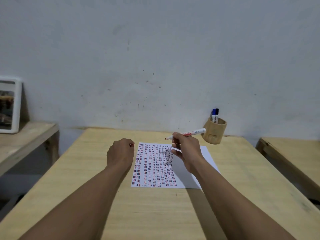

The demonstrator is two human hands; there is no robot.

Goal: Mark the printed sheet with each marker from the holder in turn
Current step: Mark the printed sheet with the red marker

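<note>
While both bare forearms reach up from the bottom edge of the frame over the wooden table (155, 213), the hands sit just below the middle of the picture. Left of centre, the left hand (120, 153) is curled into a loose fist, knuckles up, with a small red piece showing at its fingertips, seemingly the marker's cap; it hangs just beside the left edge of the printed sheet (199, 179). That sheet lies flat on the table at centre, its left and middle parts filled with columns of short red and dark strokes, its right part bare white. Right of centre, the right hand (186, 149) pinches a red marker (190, 133) between thumb and forefingers, the other fingers bent beneath. Uncapped, the marker lies nearly level, its red tip pointing left and lifted clear of the paper above the sheet's top edge, its white barrel running to the right. A shadow of the hand falls on the strokes below it. Farther back, at the right of the table near the wall (155, 58), stands a wooden holder (215, 133) with a blue marker (213, 115) and a black marker (216, 115) upright inside
</note>
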